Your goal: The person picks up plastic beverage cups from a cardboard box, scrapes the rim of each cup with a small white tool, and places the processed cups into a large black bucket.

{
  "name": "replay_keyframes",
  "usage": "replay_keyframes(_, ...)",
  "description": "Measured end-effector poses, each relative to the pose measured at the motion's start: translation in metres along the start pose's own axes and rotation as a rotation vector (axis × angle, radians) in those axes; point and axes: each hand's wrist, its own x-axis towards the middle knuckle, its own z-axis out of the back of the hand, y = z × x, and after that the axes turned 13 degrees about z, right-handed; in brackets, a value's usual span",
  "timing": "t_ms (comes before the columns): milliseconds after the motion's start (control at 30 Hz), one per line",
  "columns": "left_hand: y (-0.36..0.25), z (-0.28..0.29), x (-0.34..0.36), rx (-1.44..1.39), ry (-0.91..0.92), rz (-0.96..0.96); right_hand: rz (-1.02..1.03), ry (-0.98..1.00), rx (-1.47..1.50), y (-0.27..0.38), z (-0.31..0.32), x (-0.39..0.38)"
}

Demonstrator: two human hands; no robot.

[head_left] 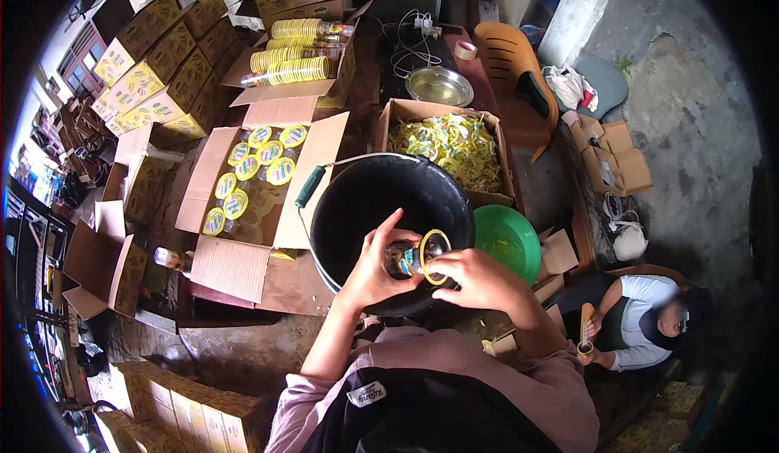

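Observation:
Over the near part of a black bucket (349, 189), my left hand (367, 273) is wrapped around a clear plastic cup (403, 260) with a printed side and a yellow rim. The cup lies tilted sideways, its rim facing right. From the right, my right hand (480, 279) grips at that rim, with finger and thumb close to the opening. What is inside the cup looks dark, and I cannot tell what it is. The bucket's green-gripped handle (311, 186) leans toward its left side.
An open carton (209, 184) with several yellow-lidded cups stands left of the bucket. Behind are a box of yellow peel-like scraps (448, 149), a metal bowl (439, 88) and stacked cups (296, 70). A green basin (511, 238) adjoins the bucket; a co-worker (641, 323) sits right.

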Motion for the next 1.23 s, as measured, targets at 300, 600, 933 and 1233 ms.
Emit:
replay_keyframes(300, 0.001, 0.006, 0.007, -0.059, -0.117, 0.017, -0.008, -0.559, 0.033, -0.053, 0.034, -0.013)
replay_keyframes(600, 0.006, 0.005, 0.006, -0.16, -0.158, -0.103, -0.529, -0.684, -0.525, -0.275, 0.02, -0.037)
replay_keyframes(933, 0.004, 0.007, 0.003, -0.354, -0.213, -0.084, -0.05, -0.793, 0.459, -0.127, -0.02, 0.019)
replay_keyframes(1233, 0.012, 0.005, 0.003, -0.528, -0.301, -0.112, 0.007, -0.6, 0.801, -0.076, -0.032, 0.015)
